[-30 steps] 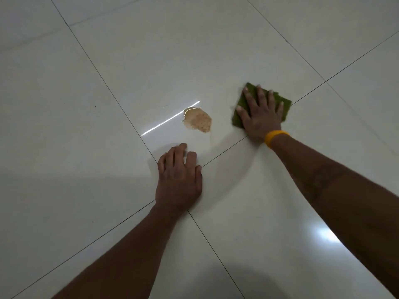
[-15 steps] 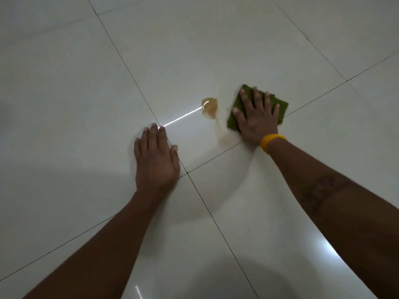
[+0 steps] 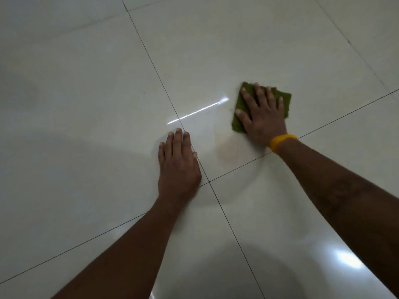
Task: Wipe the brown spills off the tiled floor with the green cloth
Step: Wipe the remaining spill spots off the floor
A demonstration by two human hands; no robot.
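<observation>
Right hand (image 3: pixel 262 116) flat on green cloth (image 3: pixel 241 119), left hand (image 3: pixel 178 167) splayed empty on tiled floor (image 3: pixel 86 93); no brown spill visible, only faint smear (image 3: pixel 232 151).

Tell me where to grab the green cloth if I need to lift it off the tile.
Pinch the far right corner of the green cloth, coming from above right. The cloth lies flat on the tiled floor under the spread right hand, and that corner sticks out clear beyond the fingertips.
</observation>
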